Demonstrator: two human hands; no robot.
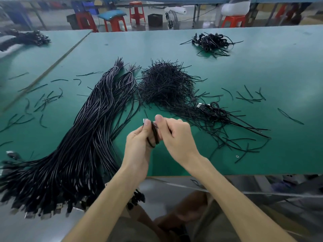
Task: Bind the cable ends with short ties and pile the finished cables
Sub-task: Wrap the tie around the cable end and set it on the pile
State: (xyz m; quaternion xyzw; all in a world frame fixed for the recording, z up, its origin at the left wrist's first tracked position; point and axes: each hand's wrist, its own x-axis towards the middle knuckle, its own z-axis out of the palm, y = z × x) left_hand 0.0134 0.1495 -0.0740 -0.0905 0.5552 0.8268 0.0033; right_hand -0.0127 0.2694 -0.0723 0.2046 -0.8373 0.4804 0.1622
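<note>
My left hand grips a coiled black cable above the green table; the cable's metal plug shows above my fingertips. My right hand pinches the coil from the right, thumb up against it. A long bundle of unbound black cables runs from the table's middle down over the front edge at the left. A heap of short black ties lies behind my hands. One coiled cable lies to the right of the heap. A pile of bound cables sits at the far right.
Loose ties are scattered across the left and right of the table. Another dark cable pile lies on the neighbouring table at far left. Red stools and a floor fan stand beyond the table.
</note>
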